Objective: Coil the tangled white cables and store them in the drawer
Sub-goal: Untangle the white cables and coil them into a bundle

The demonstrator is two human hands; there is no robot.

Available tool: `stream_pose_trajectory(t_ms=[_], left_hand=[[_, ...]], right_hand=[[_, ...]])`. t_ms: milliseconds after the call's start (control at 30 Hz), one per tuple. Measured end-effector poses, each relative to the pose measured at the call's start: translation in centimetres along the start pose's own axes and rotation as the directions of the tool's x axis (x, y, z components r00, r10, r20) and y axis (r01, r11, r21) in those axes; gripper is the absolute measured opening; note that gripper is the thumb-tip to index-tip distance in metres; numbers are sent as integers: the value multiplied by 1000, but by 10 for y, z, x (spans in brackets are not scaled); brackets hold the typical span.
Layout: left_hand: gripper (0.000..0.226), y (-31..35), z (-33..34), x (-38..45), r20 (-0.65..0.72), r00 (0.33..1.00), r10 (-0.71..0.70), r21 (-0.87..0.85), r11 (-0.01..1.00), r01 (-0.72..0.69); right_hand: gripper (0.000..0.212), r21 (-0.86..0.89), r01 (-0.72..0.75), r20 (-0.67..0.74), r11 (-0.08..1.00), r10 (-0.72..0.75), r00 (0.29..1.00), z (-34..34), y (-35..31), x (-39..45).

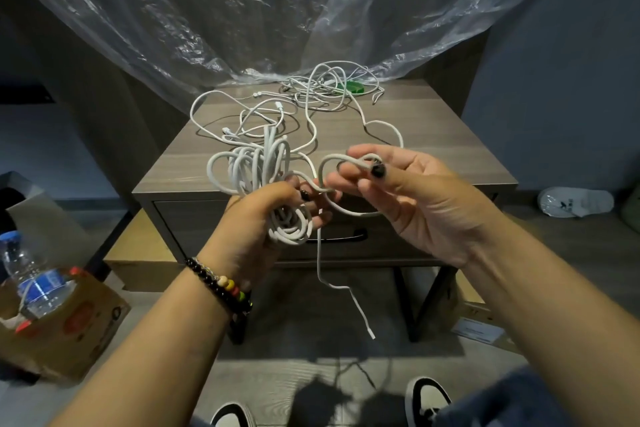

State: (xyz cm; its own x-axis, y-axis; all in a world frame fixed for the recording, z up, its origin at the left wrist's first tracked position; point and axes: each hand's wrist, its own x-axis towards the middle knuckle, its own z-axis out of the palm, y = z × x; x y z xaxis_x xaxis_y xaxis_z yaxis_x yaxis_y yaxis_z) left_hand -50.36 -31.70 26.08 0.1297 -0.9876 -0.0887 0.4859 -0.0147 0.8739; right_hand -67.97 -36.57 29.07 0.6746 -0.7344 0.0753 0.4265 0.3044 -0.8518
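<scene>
Just off the nightstand's (346, 135) front edge, the left hand (263, 222) is gripping the coiled cable (256, 170) while the right hand (408, 191) is pinching its next loop (drawer (214, 229) closed below), risking a snag on the far-edge tangle (329, 87).

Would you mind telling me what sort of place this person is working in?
Probably a bedroom or home room mid-move: a grey wood-grain side table with a drawer, crinkled clear plastic sheeting draped behind it, and an open brown cardboard box on the floor.
</scene>
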Motion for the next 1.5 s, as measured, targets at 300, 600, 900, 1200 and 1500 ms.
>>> stream_pose_trajectory(t_ms=[300, 600, 900, 1200, 1500], left_hand=[[48, -9, 2, -10, 144, 985, -92, 108, 991, 77], [26, -8, -1, -4, -86, 996, 6, 158, 987, 8], [37, -8, -2, -6, 15, 999, 44, 143, 989, -46], [31, 0, 0, -7, 6, 998, 57, 56, 997, -57], [31, -4, -7, -11, 103, 994, 40, 224, 973, -63]], right_hand=[[27, -854, 422, 154, 305, -627, 764, -13, 8, 4], [41, -999, 37, 50, -34, -636, 770, -35, 10, 12], [28, -981, -117, 8, -154, -635, 772, -34, 9, 9], [44, -862, 434, 499, -263, -278, 821, -26, 16, 8], [28, -905, 326, 252, 275, -272, 929, -13, 18, 1]])
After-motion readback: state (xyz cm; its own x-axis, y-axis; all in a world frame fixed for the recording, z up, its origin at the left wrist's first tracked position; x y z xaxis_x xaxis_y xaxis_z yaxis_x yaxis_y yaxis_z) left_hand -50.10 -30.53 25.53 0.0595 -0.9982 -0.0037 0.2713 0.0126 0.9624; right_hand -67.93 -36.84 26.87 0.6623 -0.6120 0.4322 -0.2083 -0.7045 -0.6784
